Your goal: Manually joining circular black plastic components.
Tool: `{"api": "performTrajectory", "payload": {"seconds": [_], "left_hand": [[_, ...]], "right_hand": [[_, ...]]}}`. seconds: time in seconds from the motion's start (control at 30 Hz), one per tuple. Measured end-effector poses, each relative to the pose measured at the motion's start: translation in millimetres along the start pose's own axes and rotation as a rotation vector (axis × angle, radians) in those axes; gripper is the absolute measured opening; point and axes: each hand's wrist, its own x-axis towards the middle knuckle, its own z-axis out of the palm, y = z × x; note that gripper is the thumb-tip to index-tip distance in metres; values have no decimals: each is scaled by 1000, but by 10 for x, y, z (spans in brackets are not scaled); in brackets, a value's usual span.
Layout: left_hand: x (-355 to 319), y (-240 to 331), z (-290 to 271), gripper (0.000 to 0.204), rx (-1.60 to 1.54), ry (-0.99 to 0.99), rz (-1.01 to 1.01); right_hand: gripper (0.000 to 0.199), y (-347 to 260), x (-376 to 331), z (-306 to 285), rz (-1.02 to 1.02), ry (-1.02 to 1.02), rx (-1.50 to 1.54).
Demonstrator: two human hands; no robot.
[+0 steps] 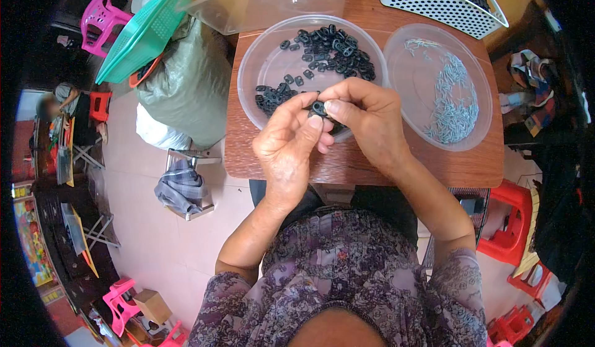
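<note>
Just above the table's near side, both hands meet over a small black plastic piece with a hole. My left hand pinches it from the left between thumb and fingers. My right hand is closed too, thumb and forefinger pressed on the piece's right side; whether a pin is also between them is hidden. Behind and below the hands sits a round clear tub with many loose black pieces. To its right, a round clear shallow tray bears a heap of small silvery metal pins.
The brown wooden table also bears a white perforated basket of black parts and a clear plastic box. Left of the table stand a stuffed sack, green baskets and a stool with grey cloth. Red stools stand right.
</note>
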Motion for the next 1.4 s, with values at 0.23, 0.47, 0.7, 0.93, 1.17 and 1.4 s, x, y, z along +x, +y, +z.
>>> {"api": "performTrajectory", "payload": {"seconds": [0.23, 0.47, 0.7, 0.93, 1.17, 1.4], "left_hand": [[27, -6, 40, 28, -34, 13, -43], [54, -10, 39, 28, -15, -3, -43], [88, -7, 76, 28, -37, -1, -81], [80, -9, 111, 27, -76, 35, -68], [80, 26, 136, 26, -133, 107, -41], [36, 49, 153, 27, -231, 102, -78]], "right_hand": [[9, 38, 17, -29, 33, -3, 76], [9, 35, 41, -60, 23, -20, 46], [7, 33, -8, -52, -44, 42, -79], [7, 126, -75, -54, -163, 93, -237], [22, 87, -89, -63, -387, 65, -558], [27, 181, -80, -88, -500, 100, -597]]}}
